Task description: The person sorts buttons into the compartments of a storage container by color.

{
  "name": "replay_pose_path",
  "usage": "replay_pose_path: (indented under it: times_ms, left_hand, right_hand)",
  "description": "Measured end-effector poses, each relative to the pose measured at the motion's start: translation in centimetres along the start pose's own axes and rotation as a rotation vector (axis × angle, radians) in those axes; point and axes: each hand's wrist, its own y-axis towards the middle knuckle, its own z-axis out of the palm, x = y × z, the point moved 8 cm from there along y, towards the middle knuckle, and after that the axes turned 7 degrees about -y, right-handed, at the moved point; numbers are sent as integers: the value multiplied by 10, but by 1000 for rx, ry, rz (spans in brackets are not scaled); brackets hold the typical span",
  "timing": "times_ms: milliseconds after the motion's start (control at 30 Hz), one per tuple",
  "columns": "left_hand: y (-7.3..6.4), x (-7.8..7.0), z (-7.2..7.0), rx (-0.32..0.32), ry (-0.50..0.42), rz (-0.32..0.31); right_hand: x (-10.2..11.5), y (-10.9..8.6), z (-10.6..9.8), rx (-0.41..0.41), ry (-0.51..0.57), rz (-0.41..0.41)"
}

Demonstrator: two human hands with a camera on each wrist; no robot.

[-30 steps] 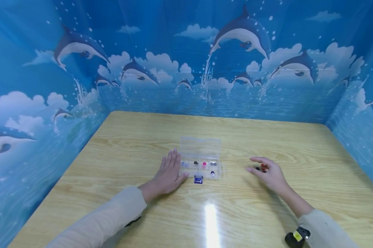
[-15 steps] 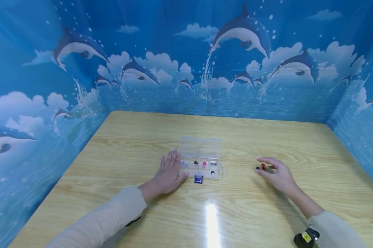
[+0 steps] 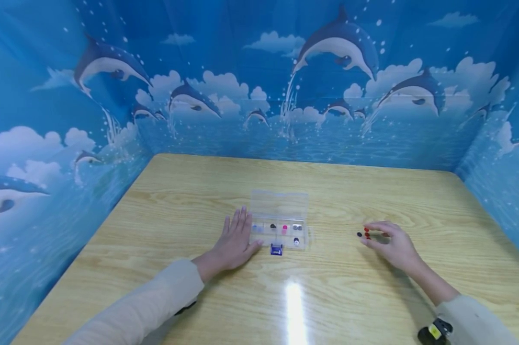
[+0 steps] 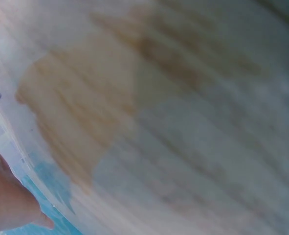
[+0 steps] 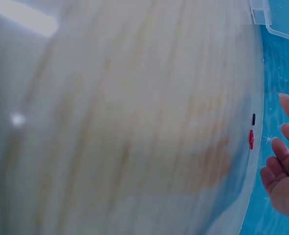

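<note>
My left hand (image 3: 233, 244) lies flat on the table with straight fingers, along the left side of a clear plastic box (image 3: 265, 239). The box's transparent lid (image 3: 279, 205) stands raised at the back. Small black (image 3: 273, 226), pink (image 3: 285, 227) and grey round pieces (image 3: 297, 227) sit in its compartments. To the right, my right hand (image 3: 395, 247) hovers by a small group of red pieces (image 3: 366, 235) and a black piece (image 3: 359, 234). In the right wrist view its fingers (image 5: 283, 154) are spread apart, with nothing seen between them.
A dark blue piece (image 3: 276, 249) is at the box's front edge. The wooden table (image 3: 199, 191) has a bright reflection in front of the box. A blue dolphin-print curtain (image 3: 242, 96) encloses the back and sides.
My right hand has moved rightward, away from the box, uncovering more of the red and black pieces. My left hand and the box have stayed in place.
</note>
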Motion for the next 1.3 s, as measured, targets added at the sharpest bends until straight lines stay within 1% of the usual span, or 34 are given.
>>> replay_pose_path:
  times_ms: [400, 767, 1100, 1300]
  left_hand:
    - [0, -1, 0, -4, 5, 6]
    - [0, -1, -1, 2, 5, 1]
    - [0, -1, -1, 6, -4, -1]
    - [-1, -1, -1, 3, -7, -2]
  right_hand:
    - [-6, 4, 11, 21, -54, -3]
    - [-10, 9, 15, 41, -61, -14]
    - [-17, 12, 19, 109, -81, 49]
    - [-18, 14, 21, 118, -83, 50]
